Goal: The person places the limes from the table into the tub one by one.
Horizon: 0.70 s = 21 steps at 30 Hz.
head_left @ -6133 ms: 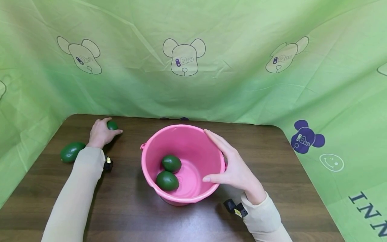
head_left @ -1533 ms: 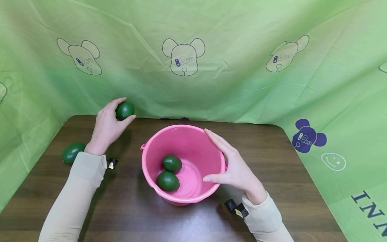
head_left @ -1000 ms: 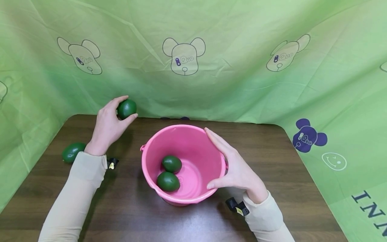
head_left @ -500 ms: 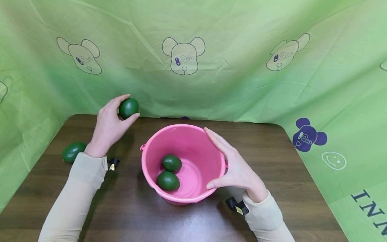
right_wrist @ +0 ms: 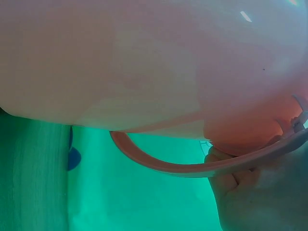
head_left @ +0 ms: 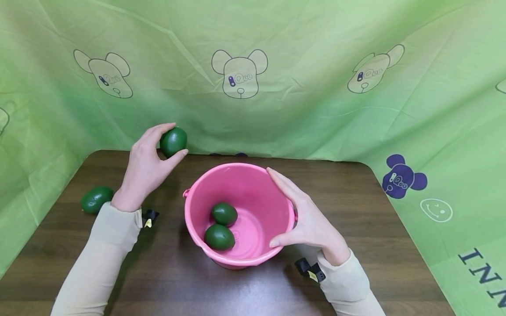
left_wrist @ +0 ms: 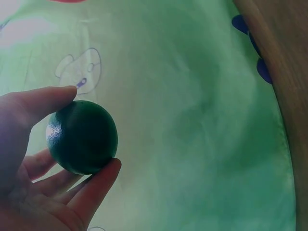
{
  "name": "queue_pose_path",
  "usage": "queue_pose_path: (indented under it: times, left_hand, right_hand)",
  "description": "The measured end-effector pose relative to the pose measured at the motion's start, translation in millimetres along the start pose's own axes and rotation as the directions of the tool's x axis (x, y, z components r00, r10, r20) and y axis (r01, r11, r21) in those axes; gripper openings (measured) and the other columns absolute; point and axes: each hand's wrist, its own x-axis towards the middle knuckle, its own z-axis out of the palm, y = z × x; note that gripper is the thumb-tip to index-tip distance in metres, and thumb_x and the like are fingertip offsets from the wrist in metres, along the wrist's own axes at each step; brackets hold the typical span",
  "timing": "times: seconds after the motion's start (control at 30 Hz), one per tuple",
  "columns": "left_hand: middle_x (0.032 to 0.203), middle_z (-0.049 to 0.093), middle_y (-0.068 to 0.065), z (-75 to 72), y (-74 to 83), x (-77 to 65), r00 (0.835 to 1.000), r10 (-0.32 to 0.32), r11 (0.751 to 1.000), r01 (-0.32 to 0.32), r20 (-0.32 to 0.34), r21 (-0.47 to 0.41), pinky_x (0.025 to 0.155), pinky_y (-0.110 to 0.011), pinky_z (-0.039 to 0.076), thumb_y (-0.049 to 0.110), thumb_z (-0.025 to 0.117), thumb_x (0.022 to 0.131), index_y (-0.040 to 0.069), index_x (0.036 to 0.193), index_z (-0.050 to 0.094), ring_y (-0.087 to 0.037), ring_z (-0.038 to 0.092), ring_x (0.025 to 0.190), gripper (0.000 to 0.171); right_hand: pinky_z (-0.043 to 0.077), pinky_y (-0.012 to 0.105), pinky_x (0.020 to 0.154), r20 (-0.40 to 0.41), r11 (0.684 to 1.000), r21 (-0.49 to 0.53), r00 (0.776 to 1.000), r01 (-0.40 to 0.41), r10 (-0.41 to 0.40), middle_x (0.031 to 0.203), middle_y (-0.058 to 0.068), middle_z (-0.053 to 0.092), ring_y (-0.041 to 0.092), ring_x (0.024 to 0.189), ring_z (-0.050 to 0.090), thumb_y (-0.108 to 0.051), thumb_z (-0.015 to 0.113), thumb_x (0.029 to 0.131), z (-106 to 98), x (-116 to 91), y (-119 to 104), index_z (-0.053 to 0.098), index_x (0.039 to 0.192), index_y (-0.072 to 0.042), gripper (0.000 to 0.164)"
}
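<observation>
one avocado (head_left: 174, 142) has risen off the bench (head_left: 170, 285) since earlier, held between the fingers (left_wrist: 97, 190) of the left hand (head_left: 145, 167), left of the pink bucket (head_left: 254, 188) that the right hand (head_left: 307, 217) grips.

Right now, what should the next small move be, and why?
Probably bring the left hand rightward over the pink bucket: its fingers hold a green fruit off to one side, not above the opening, while two similar fruits lie inside and the right hand holds the rim.
</observation>
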Motion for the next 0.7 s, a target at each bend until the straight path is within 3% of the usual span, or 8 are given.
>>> queue_pose_path:
  times: [0.37,0.63,0.7]
  left_hand:
    - [0.134,0.053,-0.014,-1.6,13.5,-3.7,1.0,0.013,1.0,-0.013,-0.005,-0.018,0.079,-0.041,0.052,0.019,0.085,0.085,0.012,0.142,0.062,-0.026,0.057,0.108,0.062]
    - [0.131,0.054,-0.014,-2.3,21.5,-8.5,0.998,0.061,0.998,-0.061,-0.018,-0.017,0.078,-0.04,0.051,0.02,0.085,0.085,0.012,0.142,0.061,-0.024,0.058,0.106,0.062]
    - [0.131,0.056,-0.013,-2.2,23.2,-9.1,0.997,0.075,0.997,-0.075,-0.025,-0.019,0.078,-0.039,0.052,0.02,0.085,0.085,0.012,0.142,0.062,-0.024,0.058,0.106,0.062]
  right_hand:
    - [0.033,0.036,0.114,-0.004,1.0,-0.012,1.0,0.005,-0.005,0.165,0.002,0.028,0.025,0.146,0.031,-0.046,0.1,0.054,-0.5,-1.1,1.1,0.027,0.163,-0.016,0.134]
    - [0.032,0.037,0.114,-0.005,1.0,-0.021,1.0,0.015,-0.015,0.164,0.006,0.029,0.026,0.147,0.031,-0.036,0.102,0.052,-0.3,-0.8,0.8,0.028,0.162,-0.014,0.135]
    - [0.032,0.037,0.114,-0.006,1.0,-0.021,1.0,0.015,-0.015,0.165,0.004,0.028,0.026,0.147,0.031,-0.042,0.101,0.053,-0.4,-0.7,0.9,0.028,0.162,-0.014,0.134]
